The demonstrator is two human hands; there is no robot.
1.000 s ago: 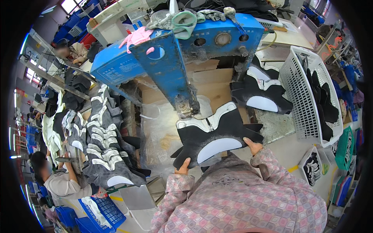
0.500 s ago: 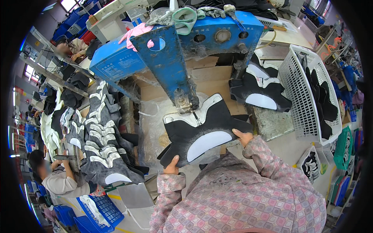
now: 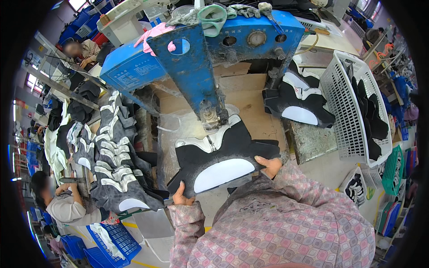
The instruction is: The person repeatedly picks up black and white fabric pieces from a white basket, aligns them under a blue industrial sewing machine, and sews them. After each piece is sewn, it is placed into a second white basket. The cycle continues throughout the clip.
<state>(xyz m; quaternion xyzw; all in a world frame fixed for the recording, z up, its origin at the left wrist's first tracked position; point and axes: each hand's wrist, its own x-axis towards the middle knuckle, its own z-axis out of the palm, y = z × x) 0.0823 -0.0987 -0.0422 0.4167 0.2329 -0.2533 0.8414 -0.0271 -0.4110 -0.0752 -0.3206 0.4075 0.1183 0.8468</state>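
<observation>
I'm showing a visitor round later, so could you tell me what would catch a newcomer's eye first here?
Most striking is the big blue machine at top centre, its arm coming down onto a black and white shoe upper. The left hand and right hand hold that upper by its near edge. A tall stack of similar uppers fills the left side, and a white basket of black pieces stands at right.

Both hands (image 3: 181, 196) on black shoe upper (image 3: 221, 158)

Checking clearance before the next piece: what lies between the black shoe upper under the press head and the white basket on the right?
In the head view, a stack of black-and-white uppers lies between the shoe upper and the white basket.
</observation>
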